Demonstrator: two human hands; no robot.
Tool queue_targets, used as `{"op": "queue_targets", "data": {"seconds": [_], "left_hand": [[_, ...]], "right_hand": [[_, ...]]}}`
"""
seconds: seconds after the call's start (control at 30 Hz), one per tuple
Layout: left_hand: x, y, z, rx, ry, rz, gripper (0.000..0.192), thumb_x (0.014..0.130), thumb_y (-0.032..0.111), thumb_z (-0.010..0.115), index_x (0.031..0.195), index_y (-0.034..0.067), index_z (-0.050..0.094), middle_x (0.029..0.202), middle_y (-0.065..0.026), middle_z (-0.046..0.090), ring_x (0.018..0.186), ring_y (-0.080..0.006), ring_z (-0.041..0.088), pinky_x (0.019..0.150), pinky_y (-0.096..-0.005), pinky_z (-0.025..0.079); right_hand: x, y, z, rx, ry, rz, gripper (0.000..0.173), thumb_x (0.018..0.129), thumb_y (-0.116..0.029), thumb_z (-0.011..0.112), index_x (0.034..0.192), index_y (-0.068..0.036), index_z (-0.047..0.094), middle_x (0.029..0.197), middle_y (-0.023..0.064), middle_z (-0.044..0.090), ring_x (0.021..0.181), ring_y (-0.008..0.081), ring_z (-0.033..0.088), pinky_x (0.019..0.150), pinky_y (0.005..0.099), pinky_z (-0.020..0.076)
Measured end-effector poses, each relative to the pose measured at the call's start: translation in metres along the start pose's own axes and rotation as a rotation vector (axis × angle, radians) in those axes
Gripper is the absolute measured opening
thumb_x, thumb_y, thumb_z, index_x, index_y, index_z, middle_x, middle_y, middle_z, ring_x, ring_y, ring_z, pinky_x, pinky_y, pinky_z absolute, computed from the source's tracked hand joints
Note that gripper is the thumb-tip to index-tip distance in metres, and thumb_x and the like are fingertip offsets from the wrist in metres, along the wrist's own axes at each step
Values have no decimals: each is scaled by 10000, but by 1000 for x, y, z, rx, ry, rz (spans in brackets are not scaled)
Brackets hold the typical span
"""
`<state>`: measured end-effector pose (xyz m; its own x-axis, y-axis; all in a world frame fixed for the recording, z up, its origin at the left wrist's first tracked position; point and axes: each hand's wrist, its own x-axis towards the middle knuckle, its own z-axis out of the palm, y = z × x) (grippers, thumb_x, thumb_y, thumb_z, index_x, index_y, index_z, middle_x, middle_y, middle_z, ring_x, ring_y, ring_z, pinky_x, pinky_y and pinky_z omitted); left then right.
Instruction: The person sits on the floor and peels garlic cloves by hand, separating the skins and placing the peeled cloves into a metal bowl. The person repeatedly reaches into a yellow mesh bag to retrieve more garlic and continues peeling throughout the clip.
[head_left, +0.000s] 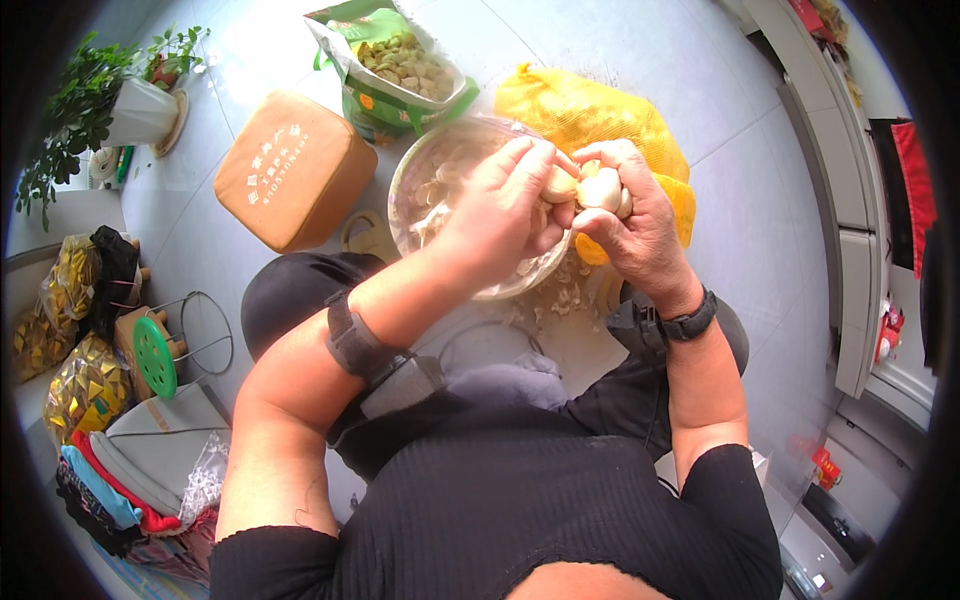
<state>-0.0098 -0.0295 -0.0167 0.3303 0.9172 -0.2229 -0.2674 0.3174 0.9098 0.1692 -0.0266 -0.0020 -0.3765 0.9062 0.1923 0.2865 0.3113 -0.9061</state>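
Observation:
My right hand (641, 214) grips a partly broken garlic bulb (602, 193), its whitish cloves facing up. Close against it, my left hand (502, 199) pinches a large garlic clove (559, 185) between thumb and fingers. The clove touches or nearly touches the bulb; I cannot tell whether it is still attached. Both hands are over a round basin (405, 169) holding loose papery garlic skins (431, 217), and my left forearm hides part of it. Beyond the basin, an open green and white bag (360, 105) holds many separated cloves (409, 67).
A yellow mesh sack (585, 105) lies right of the basin. A tan cushioned stool (292, 172) bearing writing stands at left, near a beige slipper (364, 231). Skin scraps (566, 296) litter the tiled floor. Potted plants (139, 112) are far left; white cabinets (855, 262) line the right.

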Motion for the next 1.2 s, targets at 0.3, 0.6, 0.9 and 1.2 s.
{"op": "queue_targets", "data": {"seconds": [0.3, 0.6, 0.9, 1.2], "left_hand": [[7, 8, -16, -891, -184, -428, 266, 985, 371, 488, 956, 108, 519, 843, -61, 571, 691, -143, 554, 466, -189, 401], [7, 8, -16, -361, -44, -184, 221, 927, 184, 615, 1054, 11, 565, 926, -60, 611, 774, -86, 589, 566, -188, 456], [4, 4, 2, 290, -137, 25, 342, 982, 298, 535, 905, -30, 596, 710, -48, 607, 535, -86, 568, 482, -218, 450], [-6, 11, -1, 21, -196, -68, 221, 961, 239, 568, 978, 21, 604, 868, 8, 591, 736, -57, 529, 628, -217, 451]], "right_hand": [[1, -3, -8, -85, -64, -7, 560, 862, -233, 711, 1315, -6, 473, 1192, 90, 516, 1074, 168, 516, 929, 289, 421], [4, -8, -16, -328, -48, 22, 580, 728, -168, 818, 1233, -21, 574, 1036, 100, 595, 950, 197, 593, 841, 303, 478], [1, 5, -1, -447, -93, -160, 505, 751, -325, 763, 1100, -6, 586, 948, 137, 571, 824, 300, 567, 752, 361, 476], [-5, 8, 11, -143, 112, -139, 491, 767, -371, 765, 1045, -2, 597, 885, 112, 571, 801, 241, 578, 708, 332, 484]]}}
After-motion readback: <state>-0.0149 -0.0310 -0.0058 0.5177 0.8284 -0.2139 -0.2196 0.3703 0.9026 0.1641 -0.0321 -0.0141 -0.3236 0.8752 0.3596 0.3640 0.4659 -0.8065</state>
